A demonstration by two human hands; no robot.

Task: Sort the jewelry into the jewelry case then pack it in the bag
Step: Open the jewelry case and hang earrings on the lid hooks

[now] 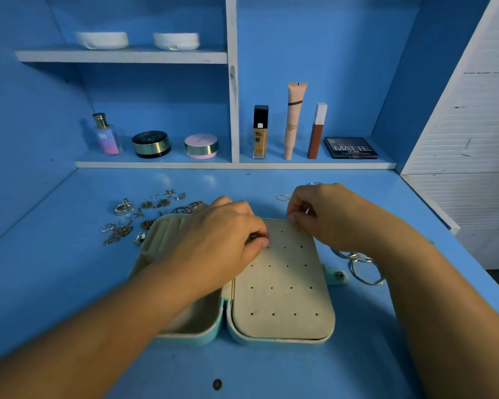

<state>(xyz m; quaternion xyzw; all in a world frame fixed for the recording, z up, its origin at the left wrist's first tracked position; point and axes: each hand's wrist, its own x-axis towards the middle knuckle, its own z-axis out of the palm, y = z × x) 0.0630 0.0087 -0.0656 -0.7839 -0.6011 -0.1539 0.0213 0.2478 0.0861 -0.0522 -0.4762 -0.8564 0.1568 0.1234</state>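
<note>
Beige perforated earring panel [283, 277]: right half of open teal jewelry case [236, 337], frame centre, flat for studs.
Left hand [222, 240]: palm down, pinching a small silver earring [253, 236] over an upper hole.
Right hand [326, 214]: fingertips curled at panel's top edge, perhaps steadying; grip unclear.
Loose silver jewelry [127, 217]: heaped left of case.

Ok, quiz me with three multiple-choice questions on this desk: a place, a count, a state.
1. Where is the pile of loose earrings? A) left of the jewelry case B) inside it C) on a shelf
2. How many white bowls stand on the top shelf? A) one B) two C) four
3. The jewelry case is: A) zipped shut B) open flat C) inside a bag
Answers: 1 A, it lies on the desk by the case's left half; 2 B, two sit side by side; 3 B, both beige halves show.
</note>
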